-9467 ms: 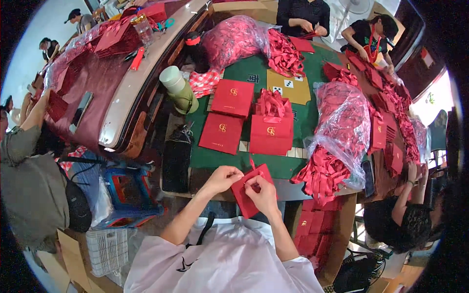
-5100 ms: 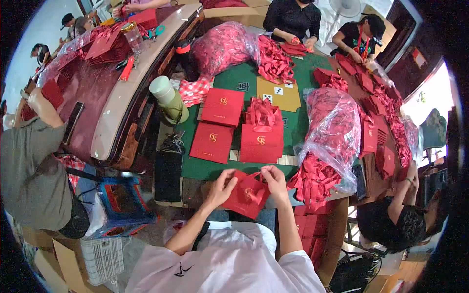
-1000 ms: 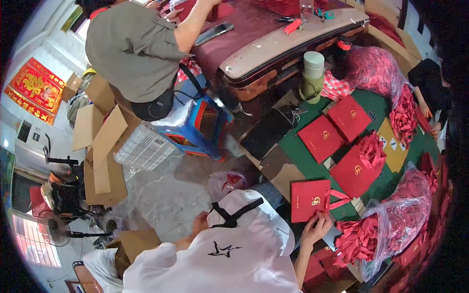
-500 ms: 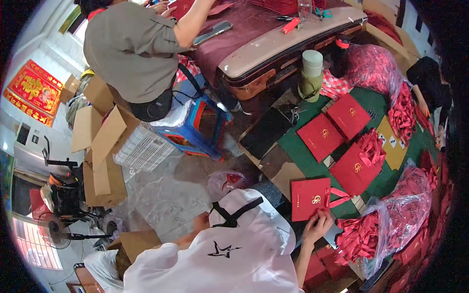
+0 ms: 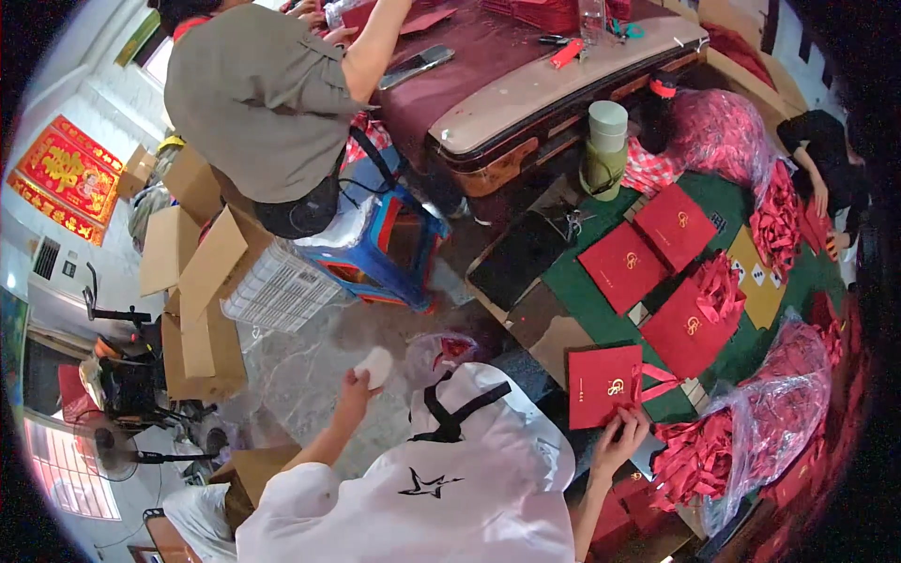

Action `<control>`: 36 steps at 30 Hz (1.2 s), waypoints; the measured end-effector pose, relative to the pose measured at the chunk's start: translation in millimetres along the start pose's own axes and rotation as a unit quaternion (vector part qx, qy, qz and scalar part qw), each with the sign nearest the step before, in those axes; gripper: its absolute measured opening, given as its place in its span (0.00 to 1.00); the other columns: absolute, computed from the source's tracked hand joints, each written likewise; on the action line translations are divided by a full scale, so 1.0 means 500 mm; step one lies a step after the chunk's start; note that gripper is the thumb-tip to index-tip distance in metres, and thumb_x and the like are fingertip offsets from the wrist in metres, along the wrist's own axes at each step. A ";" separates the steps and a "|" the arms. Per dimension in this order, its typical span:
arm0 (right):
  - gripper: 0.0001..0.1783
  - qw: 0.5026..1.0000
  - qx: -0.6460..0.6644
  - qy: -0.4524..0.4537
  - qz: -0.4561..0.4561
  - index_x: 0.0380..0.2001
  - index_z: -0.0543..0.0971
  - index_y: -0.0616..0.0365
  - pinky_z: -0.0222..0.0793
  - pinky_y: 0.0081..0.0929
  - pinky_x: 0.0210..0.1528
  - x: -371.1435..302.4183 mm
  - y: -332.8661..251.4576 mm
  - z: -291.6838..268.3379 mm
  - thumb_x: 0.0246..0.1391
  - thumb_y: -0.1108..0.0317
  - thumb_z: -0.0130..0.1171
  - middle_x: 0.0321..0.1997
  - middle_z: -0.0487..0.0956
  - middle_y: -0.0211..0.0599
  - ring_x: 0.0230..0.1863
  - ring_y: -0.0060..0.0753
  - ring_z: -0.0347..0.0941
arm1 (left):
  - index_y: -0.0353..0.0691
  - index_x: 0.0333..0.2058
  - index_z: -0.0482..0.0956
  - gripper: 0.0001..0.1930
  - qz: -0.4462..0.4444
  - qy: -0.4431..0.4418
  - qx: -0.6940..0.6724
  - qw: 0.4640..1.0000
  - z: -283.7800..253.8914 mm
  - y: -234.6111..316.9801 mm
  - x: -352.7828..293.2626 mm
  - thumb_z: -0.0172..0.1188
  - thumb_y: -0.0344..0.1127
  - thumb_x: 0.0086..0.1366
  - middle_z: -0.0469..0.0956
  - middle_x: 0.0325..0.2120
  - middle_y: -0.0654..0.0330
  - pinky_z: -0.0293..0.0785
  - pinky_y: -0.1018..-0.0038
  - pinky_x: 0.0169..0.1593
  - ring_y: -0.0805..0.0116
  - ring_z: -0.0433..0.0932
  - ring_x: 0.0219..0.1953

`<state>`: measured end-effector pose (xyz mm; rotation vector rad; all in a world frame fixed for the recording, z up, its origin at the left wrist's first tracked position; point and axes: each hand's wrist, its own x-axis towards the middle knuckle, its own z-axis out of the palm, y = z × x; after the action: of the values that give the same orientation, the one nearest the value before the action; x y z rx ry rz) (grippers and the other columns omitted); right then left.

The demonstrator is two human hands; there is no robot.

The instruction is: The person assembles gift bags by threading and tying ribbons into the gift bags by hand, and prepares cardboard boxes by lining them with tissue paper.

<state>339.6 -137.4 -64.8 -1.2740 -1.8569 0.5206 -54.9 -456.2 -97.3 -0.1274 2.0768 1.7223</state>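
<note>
My left hand (image 5: 353,389) is raised at my left side above the floor, its fingers closed round a small white rounded thing (image 5: 378,367) whose kind I cannot make out. At the near edge of the green-topped table (image 5: 671,403), my right hand (image 5: 621,439) has its bent fingers on the lower right corner of a red paper gift bag (image 5: 593,389) with gold print and a red ribbon handle. Beyond it lie several more red gift bags, among them one with a heap of ribbon (image 5: 718,289) on top. A plastic sack of red ribbon handles (image 5: 699,455) sits right of my right hand.
A green bottle (image 5: 603,155) stands at the table's far edge, near a black flat pad (image 5: 514,263). A person in a grey shirt (image 5: 258,103) sits on a blue stool (image 5: 380,249) at another table. Opened cartons (image 5: 202,347) and a fan (image 5: 108,446) stand left; another person (image 5: 817,155) is far right.
My left hand has come out from beside my body, moving up and forward, and now shows a white thing in it. My right hand stays at the gift bag's corner. The view has shifted slightly.
</note>
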 end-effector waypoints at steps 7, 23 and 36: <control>0.08 0.998 0.015 0.047 -0.027 0.37 0.78 0.61 0.67 0.37 0.50 0.013 -0.083 -0.005 0.52 0.78 0.58 0.41 0.75 0.46 0.45 0.46 0.71 | 0.38 0.54 0.70 0.19 -0.071 -0.220 0.017 0.973 0.268 0.089 -0.068 0.58 0.38 0.68 0.77 0.48 0.56 0.84 0.66 0.40 0.62 0.79 0.47; 0.14 0.966 0.052 -0.205 -0.149 0.36 0.79 0.57 0.70 0.40 0.45 0.066 -0.278 0.126 0.43 0.74 0.66 0.42 0.76 0.42 0.44 0.48 0.72 | 0.35 0.44 0.77 0.15 0.014 -0.438 0.164 0.884 0.423 0.152 -0.137 0.49 0.41 0.73 0.74 0.27 0.69 0.81 0.74 0.39 0.79 0.75 0.34; 0.05 0.954 0.234 -0.170 0.079 0.35 0.72 0.63 0.71 0.34 0.44 0.013 -0.247 0.119 0.55 0.81 0.55 0.40 0.76 0.49 0.41 0.47 0.75 | 0.38 0.53 0.72 0.18 -0.241 -0.436 -0.126 0.858 0.431 0.151 -0.109 0.54 0.42 0.70 0.78 0.48 0.55 0.77 0.56 0.52 0.60 0.78 0.50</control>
<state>219.9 -175.7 -9.6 -1.0549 -1.7567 1.2519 26.6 -245.0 -35.4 0.0534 1.0398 1.3497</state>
